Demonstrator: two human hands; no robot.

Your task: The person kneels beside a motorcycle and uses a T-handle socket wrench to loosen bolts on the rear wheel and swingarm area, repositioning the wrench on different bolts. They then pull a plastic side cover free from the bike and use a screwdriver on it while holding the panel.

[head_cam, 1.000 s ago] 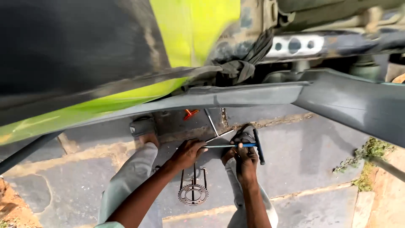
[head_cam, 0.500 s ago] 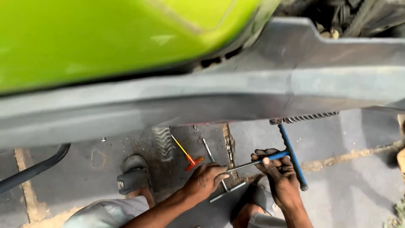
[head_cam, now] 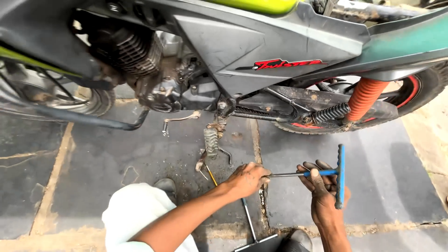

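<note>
Blue T-handle wrench (head_cam: pixel 326 173) held level just above the paving, between both hands. Right hand (head_cam: pixel 324 189) closed around the blue grip near the crossbar; left hand (head_cam: pixel 246 179) closed on the shaft's far tip. Second T-wrench (head_cam: pixel 252 226) lies on the stone slabs (head_cam: pixel 116 163) below the left wrist. Motorcycle (head_cam: pixel 261 51) stands ahead, footpeg (head_cam: pixel 211 141) hanging just beyond the left hand. Orange shock spring (head_cam: pixel 366 95) at rear wheel. Shoe (head_cam: pixel 164 186) beside pale trouser knee (head_cam: pixel 135 210). No containers visible.

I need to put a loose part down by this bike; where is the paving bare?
Bare slabs lie right of the blue T-handle wrench, below the rear tyre, and left of the knee. It is crowded around the footrest and both hands, left hand and right hand.
</note>
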